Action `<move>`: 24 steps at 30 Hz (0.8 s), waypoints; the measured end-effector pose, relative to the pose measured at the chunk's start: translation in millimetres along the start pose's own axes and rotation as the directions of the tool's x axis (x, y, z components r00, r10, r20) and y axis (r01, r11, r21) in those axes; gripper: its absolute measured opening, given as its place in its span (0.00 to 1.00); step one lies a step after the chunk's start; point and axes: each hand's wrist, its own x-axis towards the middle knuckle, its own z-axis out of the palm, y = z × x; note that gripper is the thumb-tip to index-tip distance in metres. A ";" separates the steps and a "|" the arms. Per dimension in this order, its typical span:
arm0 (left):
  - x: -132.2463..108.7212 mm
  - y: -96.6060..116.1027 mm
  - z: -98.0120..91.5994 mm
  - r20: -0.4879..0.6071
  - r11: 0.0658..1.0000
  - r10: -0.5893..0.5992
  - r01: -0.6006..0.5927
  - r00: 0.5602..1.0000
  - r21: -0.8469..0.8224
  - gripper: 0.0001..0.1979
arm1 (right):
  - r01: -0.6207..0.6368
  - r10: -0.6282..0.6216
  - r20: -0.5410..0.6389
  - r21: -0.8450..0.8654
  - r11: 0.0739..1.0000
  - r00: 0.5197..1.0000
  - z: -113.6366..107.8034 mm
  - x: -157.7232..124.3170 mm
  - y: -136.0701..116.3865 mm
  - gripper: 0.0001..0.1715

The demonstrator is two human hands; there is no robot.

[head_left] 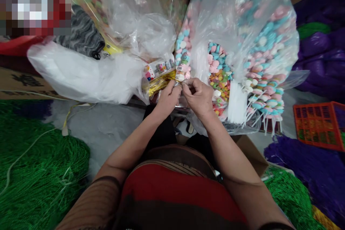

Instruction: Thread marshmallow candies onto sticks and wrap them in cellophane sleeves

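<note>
My left hand (170, 97) and my right hand (198, 95) meet with fingertips pinched at the near end of a small clear candy bag (183, 59). Pink, blue and white candies and a printed label show through the bag. A thin gold twist tie (174, 78) runs to the pinched fingertips; which fingers grip it is hard to make out. Just left of my fingers lies a bundle of gold twist ties (158, 84), beside a printed label with coloured dots (157, 69). The gathered end of the bag is mostly hidden by my fingers.
Loose marshmallows and gummy rings (219, 79) lie right of my hands, beside white sticks (237, 102). A big bag of marshmallow lollipops (269, 43) stands farther right. White plastic bags (88, 73) are at left. Green cord (40, 151) and an orange crate (318, 124) flank me.
</note>
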 end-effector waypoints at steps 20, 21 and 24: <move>-11.9 38.6 3.9 0.419 0.704 -0.280 0.482 0.864 -0.522 0.21 | -0.384 0.304 0.236 0.610 0.693 0.923 -19.0 -8.3 1.0 0.20; -13.1 40.0 2.0 0.464 0.683 -0.282 0.516 0.840 -0.518 0.21 | -0.401 0.300 0.266 0.622 0.672 0.916 -21.1 -8.0 1.4 0.21; -16.2 41.5 -3.4 0.611 0.618 -0.276 0.625 0.741 -0.478 0.24 | -0.420 0.251 0.338 0.675 0.607 0.907 -28.5 -9.8 7.2 0.21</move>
